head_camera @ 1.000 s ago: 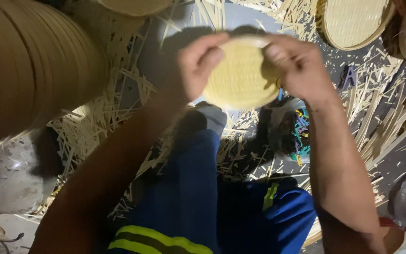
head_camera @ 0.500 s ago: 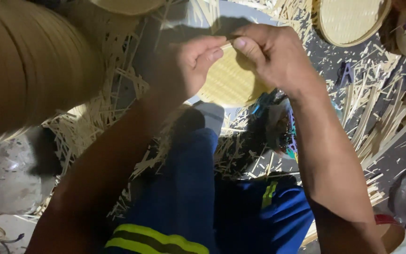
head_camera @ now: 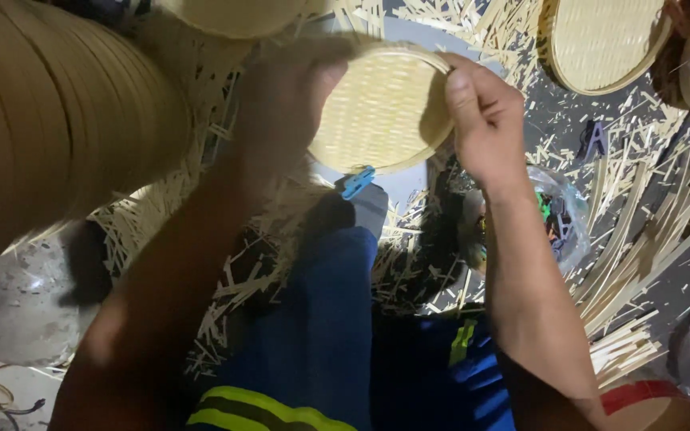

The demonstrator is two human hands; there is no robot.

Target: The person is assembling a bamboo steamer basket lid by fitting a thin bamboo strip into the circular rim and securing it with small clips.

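Right hand (head_camera: 485, 120) grips the right edge of a small round woven bamboo tray (head_camera: 381, 108): the thumb lies flat along the rim and the remaining fingers curl behind it. Left hand (head_camera: 285, 100) closes on the opposite, left edge of the same tray; this hand is motion-blurred, so the exact finger placement cannot be made out. The tray is held up between both hands, above the person's knees, its pale woven face turned toward the camera.

A blue clip (head_camera: 358, 182) sits just below the tray's lower rim; whether it is fastened to the rim cannot be determined. Beneath it are the person's legs in blue trousers (head_camera: 321, 319) with a yellow-green reflective band near the bottom of the view.

Surroundings: the floor is littered with bamboo splints and offcuts (head_camera: 640, 255), thickest to the right and around the knees. A larger round woven tray (head_camera: 600, 40) lies at upper right, well apart from the held one. A tall stack of curved bamboo hoops (head_camera: 49, 112) fills the upper left, close to the camera and out of focus. A clear plastic bag of coloured clips (head_camera: 557, 219) rests on the floor just beside the right forearm. A red-rimmed round object (head_camera: 648, 403) shows at the lower right corner.
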